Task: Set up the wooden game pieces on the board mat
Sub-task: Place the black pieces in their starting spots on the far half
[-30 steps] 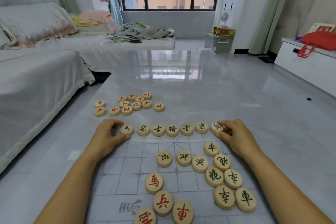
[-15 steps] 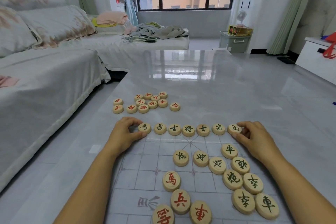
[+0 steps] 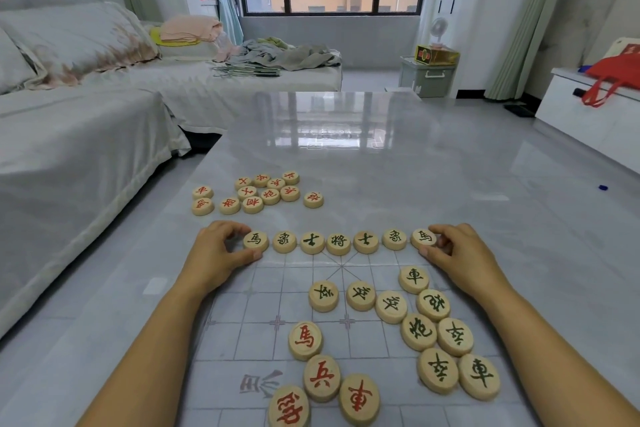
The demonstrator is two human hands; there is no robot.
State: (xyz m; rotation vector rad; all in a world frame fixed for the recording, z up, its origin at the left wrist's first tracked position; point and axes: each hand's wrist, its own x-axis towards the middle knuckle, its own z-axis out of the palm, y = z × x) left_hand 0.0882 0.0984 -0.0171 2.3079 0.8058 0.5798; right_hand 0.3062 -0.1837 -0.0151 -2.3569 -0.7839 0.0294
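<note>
While both forearms reach over the board mat (image 3: 242, 340), the left hand (image 3: 218, 255) curls fingers (image 3: 237, 229) and thumb round the left-end horse piece (image 3: 255, 240); the right hand (image 3: 460, 253) pinches the right-end horse piece (image 3: 423, 237) in the same far row. Neither grip nor piece has shifted since before.

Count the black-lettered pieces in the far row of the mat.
7, side by side: leftmost piece pinched by the left hand, middle five between, rightmost piece by the right hand.
</note>
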